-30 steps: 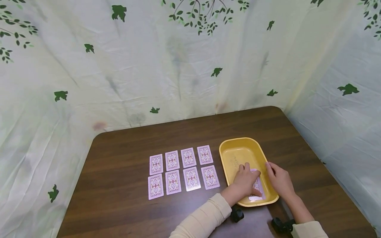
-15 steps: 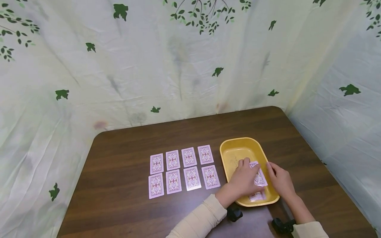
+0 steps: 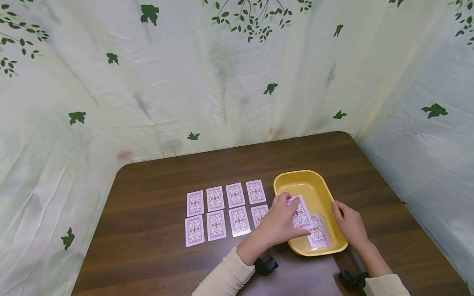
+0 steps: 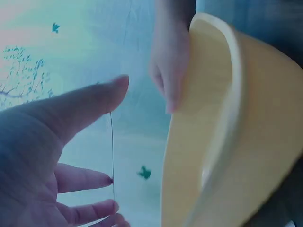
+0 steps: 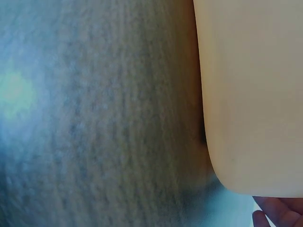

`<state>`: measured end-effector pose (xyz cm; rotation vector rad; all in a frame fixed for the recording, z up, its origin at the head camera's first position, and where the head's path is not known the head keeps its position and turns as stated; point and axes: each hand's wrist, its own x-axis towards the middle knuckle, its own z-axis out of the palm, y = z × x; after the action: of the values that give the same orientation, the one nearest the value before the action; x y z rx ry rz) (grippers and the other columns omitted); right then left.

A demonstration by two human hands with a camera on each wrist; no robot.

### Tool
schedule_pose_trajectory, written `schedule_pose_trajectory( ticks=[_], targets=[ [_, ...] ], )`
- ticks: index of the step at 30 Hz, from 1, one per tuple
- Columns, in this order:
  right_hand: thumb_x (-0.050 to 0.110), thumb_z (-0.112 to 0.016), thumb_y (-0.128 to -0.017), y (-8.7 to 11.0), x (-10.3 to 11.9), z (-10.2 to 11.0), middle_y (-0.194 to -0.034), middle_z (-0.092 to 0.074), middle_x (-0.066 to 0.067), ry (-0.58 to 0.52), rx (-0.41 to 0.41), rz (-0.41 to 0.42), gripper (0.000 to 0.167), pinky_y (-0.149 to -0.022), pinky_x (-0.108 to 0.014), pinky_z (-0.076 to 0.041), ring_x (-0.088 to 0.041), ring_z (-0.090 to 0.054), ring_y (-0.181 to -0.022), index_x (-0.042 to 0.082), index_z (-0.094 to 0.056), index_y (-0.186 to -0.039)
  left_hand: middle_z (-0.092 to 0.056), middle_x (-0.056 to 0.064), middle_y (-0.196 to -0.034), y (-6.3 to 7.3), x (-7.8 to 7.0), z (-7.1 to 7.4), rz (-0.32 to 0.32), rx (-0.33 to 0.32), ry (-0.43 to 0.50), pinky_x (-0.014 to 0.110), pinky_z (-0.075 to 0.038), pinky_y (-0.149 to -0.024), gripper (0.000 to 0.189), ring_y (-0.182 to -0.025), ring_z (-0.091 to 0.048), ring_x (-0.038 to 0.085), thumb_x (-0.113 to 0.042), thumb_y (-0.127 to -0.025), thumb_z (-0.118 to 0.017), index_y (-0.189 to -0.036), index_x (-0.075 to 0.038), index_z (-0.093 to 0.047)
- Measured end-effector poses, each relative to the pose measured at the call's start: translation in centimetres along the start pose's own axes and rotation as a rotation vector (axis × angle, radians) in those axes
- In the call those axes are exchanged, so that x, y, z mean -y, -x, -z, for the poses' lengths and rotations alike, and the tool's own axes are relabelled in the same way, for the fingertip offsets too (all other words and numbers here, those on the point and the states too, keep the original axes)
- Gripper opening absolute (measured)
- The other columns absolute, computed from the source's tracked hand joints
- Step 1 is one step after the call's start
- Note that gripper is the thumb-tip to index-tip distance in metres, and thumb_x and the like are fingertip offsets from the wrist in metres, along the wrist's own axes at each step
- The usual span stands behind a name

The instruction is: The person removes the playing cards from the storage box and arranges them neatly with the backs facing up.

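My left hand (image 3: 275, 222) grips a playing card (image 3: 300, 213) by its edges, thumb on one side and fingertips on the other, over the near left part of the yellow tray (image 3: 301, 187). Edge-on, that card (image 4: 112, 151) is just a thin line in the left wrist view. Inside the tray, more cards (image 3: 319, 236) lie overlapping, patterned backs up. My right hand (image 3: 349, 226) pinches the tray's right rim from outside. In the right wrist view the tray's outer wall (image 5: 255, 94) fills the right side, and fingertips (image 5: 279, 210) show below it.
Left of the tray, several purple-backed cards (image 3: 216, 225) lie in two rows on the brown wooden table (image 3: 155, 189). My left forearm partly hides the nearest one. A leaf-printed white curtain (image 3: 237, 82) hangs behind the table.
The left hand has lifted a card from the cards in the tray and carried it left towards the tray's left rim. The right hand stays at the right rim.
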<state>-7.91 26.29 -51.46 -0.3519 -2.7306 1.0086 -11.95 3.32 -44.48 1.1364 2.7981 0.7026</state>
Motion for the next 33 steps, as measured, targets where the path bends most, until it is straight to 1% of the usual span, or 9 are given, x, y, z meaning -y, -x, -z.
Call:
schedule_pose_trajectory(
  ticks=[3, 6, 10, 14, 17, 21, 24, 28, 33],
  targets=[
    [0.027, -0.039, -0.099, 0.0, 0.0, -0.1, -0.111, -0.056, -0.031, -0.002, -0.004, -0.004, 0.045, -0.081, -0.055, -0.042, -0.043, -0.055, -0.097, -0.011, -0.053, -0.119, -0.040, 0.011, -0.127, 1.3, 1.2, 0.7, 0.011, -0.034, 0.043, 0.028, -0.043, -0.086, 0.086, -0.113, -0.038, 0.022, -0.056, -0.068, -0.073, -0.134, -0.008, -0.047],
    [0.027, -0.039, -0.099, 0.0, -0.1, -0.1, -0.111, -0.056, -0.030, -0.005, -0.004, -0.003, 0.045, -0.080, -0.055, -0.043, -0.042, -0.055, -0.096, -0.011, -0.054, -0.119, -0.042, 0.014, -0.123, 2.8, 2.7, 1.0, 0.017, -0.096, 0.065, 0.032, -0.043, -0.087, 0.085, -0.111, -0.040, 0.024, -0.055, -0.067, -0.074, -0.132, -0.006, -0.048],
    [0.028, -0.038, -0.099, 0.1, -0.2, -0.2, -0.112, -0.056, -0.031, -0.003, 0.005, -0.006, 0.046, -0.080, -0.055, -0.043, -0.042, -0.055, -0.097, -0.011, -0.053, -0.120, -0.042, 0.016, -0.124, 5.1, 4.8, 0.9, 0.061, -0.150, 0.095, 0.039, -0.041, -0.090, 0.083, -0.114, -0.040, 0.027, -0.053, -0.067, -0.075, -0.129, -0.004, -0.050],
    [0.028, -0.039, -0.099, 0.1, -0.3, -0.2, -0.111, -0.056, -0.030, -0.003, -0.005, -0.005, 0.045, -0.079, -0.054, -0.044, -0.041, -0.056, -0.095, -0.010, -0.053, -0.119, -0.040, 0.018, -0.127, 7.2, 6.7, 0.1, 0.091, -0.148, 0.121, 0.042, -0.038, -0.094, 0.084, -0.117, -0.038, 0.029, -0.050, -0.067, -0.076, -0.130, 0.000, -0.049],
    [0.028, -0.039, -0.099, 0.0, -0.2, -0.3, -0.111, -0.056, -0.030, 0.000, -0.009, -0.004, 0.045, -0.079, -0.054, -0.044, -0.041, -0.056, -0.094, -0.010, -0.053, -0.119, -0.041, 0.020, -0.126, 8.4, 7.4, -1.0, 0.075, -0.134, 0.111, 0.041, -0.037, -0.095, 0.084, -0.116, -0.039, 0.029, -0.049, -0.068, -0.076, -0.129, 0.003, -0.048],
    [0.029, -0.038, -0.099, 0.0, -0.2, -0.3, -0.113, -0.055, -0.031, 0.003, 0.003, -0.014, 0.047, -0.080, -0.055, -0.043, -0.042, -0.055, -0.096, -0.011, -0.052, -0.120, -0.042, 0.019, -0.124, 9.7, 7.5, -2.7, 0.037, -0.129, 0.071, 0.039, -0.039, -0.094, 0.085, -0.115, -0.040, 0.029, -0.050, -0.066, -0.077, -0.127, 0.003, -0.049],
    [0.029, -0.037, -0.100, 0.0, -0.1, -0.2, -0.113, -0.054, -0.031, 0.003, 0.013, -0.024, 0.048, -0.081, -0.054, -0.043, -0.042, -0.055, -0.096, -0.011, -0.051, -0.121, -0.042, 0.018, -0.124, 10.2, 7.2, -3.8, 0.001, -0.127, 0.035, 0.037, -0.040, -0.093, 0.087, -0.115, -0.041, 0.028, -0.051, -0.064, -0.077, -0.127, 0.003, -0.050],
    [0.029, -0.037, -0.100, 0.0, 0.0, -0.2, -0.115, -0.054, -0.031, 0.006, 0.021, -0.031, 0.048, -0.082, -0.055, -0.043, -0.042, -0.054, -0.098, -0.011, -0.051, -0.122, -0.042, 0.016, -0.123, 10.3, 6.6, -4.8, -0.052, -0.124, -0.003, 0.036, -0.040, -0.093, 0.089, -0.114, -0.042, 0.027, -0.053, -0.063, -0.077, -0.127, 0.003, -0.050],
    [0.029, -0.037, -0.100, 0.0, 0.1, -0.1, -0.115, -0.054, -0.031, 0.002, 0.018, -0.026, 0.048, -0.082, -0.055, -0.042, -0.043, -0.054, -0.100, -0.011, -0.051, -0.122, -0.043, 0.015, -0.122, 10.2, 5.8, -6.0, -0.093, -0.132, -0.039, 0.034, -0.041, -0.092, 0.088, -0.111, -0.043, 0.026, -0.054, -0.061, -0.077, -0.125, 0.001, -0.052]
  ],
)
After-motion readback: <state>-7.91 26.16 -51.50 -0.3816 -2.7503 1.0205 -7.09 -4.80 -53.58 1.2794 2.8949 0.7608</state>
